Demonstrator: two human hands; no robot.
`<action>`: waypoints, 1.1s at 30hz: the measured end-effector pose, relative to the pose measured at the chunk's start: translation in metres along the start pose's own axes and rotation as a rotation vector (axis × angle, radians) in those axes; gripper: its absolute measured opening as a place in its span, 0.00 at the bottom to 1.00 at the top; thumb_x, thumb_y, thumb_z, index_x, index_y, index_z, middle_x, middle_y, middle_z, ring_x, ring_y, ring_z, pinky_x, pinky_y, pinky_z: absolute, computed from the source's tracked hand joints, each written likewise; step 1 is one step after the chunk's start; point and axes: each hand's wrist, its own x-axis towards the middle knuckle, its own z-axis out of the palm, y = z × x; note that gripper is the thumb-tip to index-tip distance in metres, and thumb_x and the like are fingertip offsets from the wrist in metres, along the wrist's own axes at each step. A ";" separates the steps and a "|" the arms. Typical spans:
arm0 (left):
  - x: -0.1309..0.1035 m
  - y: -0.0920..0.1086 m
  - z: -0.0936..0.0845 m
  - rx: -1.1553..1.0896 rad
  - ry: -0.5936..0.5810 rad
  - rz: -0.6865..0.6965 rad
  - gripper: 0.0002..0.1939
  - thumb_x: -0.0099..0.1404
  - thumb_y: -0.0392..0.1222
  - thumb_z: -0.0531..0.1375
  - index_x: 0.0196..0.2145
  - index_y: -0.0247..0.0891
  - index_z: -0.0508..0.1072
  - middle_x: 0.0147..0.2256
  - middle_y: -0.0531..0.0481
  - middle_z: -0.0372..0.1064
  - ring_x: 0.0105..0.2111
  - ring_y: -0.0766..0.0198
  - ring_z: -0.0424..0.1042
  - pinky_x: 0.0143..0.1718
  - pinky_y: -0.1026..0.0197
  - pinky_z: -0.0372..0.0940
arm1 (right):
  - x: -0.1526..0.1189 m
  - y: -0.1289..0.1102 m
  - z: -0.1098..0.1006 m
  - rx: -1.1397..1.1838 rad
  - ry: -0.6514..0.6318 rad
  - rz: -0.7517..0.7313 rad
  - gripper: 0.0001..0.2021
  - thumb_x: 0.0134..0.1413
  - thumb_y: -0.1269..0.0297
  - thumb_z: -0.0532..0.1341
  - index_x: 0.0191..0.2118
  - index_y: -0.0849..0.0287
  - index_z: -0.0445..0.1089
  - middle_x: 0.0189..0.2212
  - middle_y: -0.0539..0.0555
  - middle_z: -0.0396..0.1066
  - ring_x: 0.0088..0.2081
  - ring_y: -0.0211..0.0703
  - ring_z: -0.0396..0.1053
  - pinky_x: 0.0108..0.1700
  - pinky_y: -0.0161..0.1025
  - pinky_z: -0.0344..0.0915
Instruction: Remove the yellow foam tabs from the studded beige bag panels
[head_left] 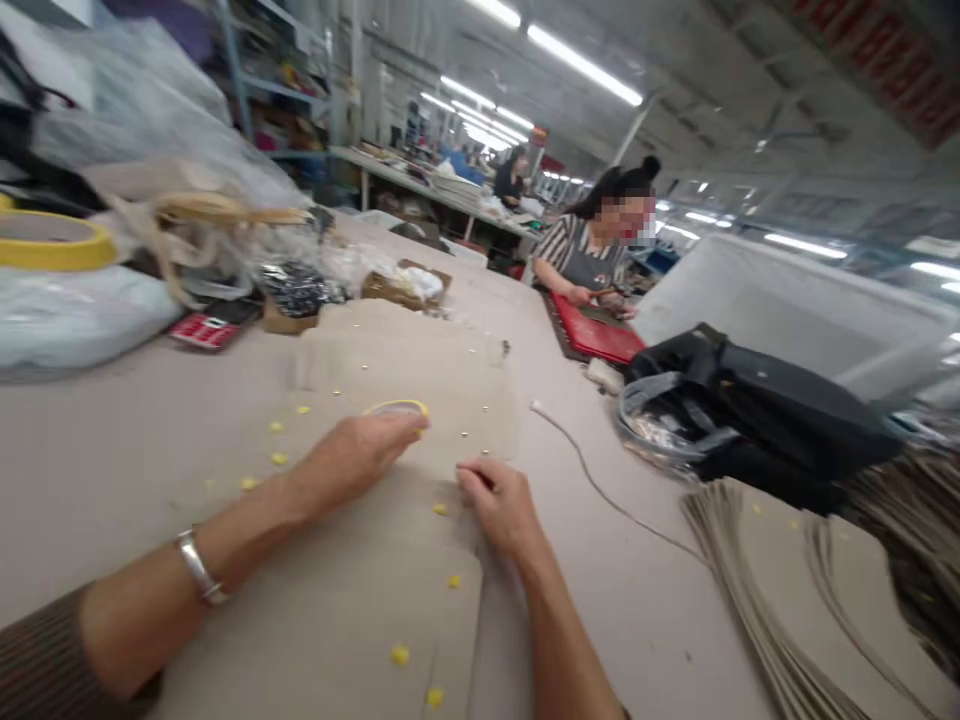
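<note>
My left hand (364, 448) is closed around a roll of yellow-edged tape (403, 405), held over the beige panels. Its far rim shows past my fingers. My right hand (496, 500) is pinched near the right edge of the panels; whatever lies between its fingertips is too small or blurred to make out. Under both hands lie overlapping beige panels: a near panel (322, 610) bearing small yellow tape pieces (400, 655), and a far panel (420, 355) dotted with small pale spots. More yellow bits run along the left side.
A stack of beige panels (832, 580) lies at the right, with a black bag (780, 400) behind it. A thin cord (592, 480) crosses the table. Back left are a large yellow tape roll (56, 240) and plastic bags. A co-worker (592, 235) handles a red item (596, 330).
</note>
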 end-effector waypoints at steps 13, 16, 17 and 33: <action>-0.031 0.045 -0.010 -0.083 0.011 0.075 0.19 0.71 0.42 0.52 0.57 0.38 0.55 0.43 0.45 0.74 0.39 0.60 0.76 0.36 0.63 0.69 | -0.024 -0.046 0.004 -0.032 0.057 -0.454 0.12 0.59 0.71 0.57 0.48 0.57 0.70 0.38 0.55 0.74 0.38 0.40 0.71 0.40 0.38 0.70; -0.034 0.049 -0.009 -0.069 0.036 0.115 0.19 0.72 0.45 0.52 0.57 0.36 0.56 0.39 0.46 0.75 0.37 0.61 0.77 0.34 0.64 0.68 | -0.026 -0.049 0.007 -0.088 0.049 -0.517 0.10 0.60 0.73 0.56 0.45 0.58 0.71 0.37 0.55 0.74 0.38 0.40 0.71 0.40 0.38 0.69; -0.035 0.050 -0.009 -0.059 0.042 0.131 0.19 0.72 0.45 0.51 0.56 0.35 0.56 0.38 0.46 0.76 0.36 0.61 0.77 0.33 0.64 0.68 | -0.027 -0.050 0.008 -0.115 0.054 -0.535 0.09 0.60 0.73 0.56 0.43 0.58 0.71 0.36 0.55 0.74 0.38 0.40 0.71 0.40 0.38 0.69; -0.032 0.068 -0.018 -0.026 -0.136 0.088 0.06 0.71 0.39 0.52 0.35 0.37 0.65 0.30 0.52 0.68 0.30 0.65 0.69 0.30 0.65 0.60 | -0.045 -0.049 0.011 -0.321 0.260 -0.466 0.05 0.54 0.70 0.59 0.31 0.57 0.72 0.23 0.49 0.73 0.23 0.34 0.69 0.28 0.31 0.66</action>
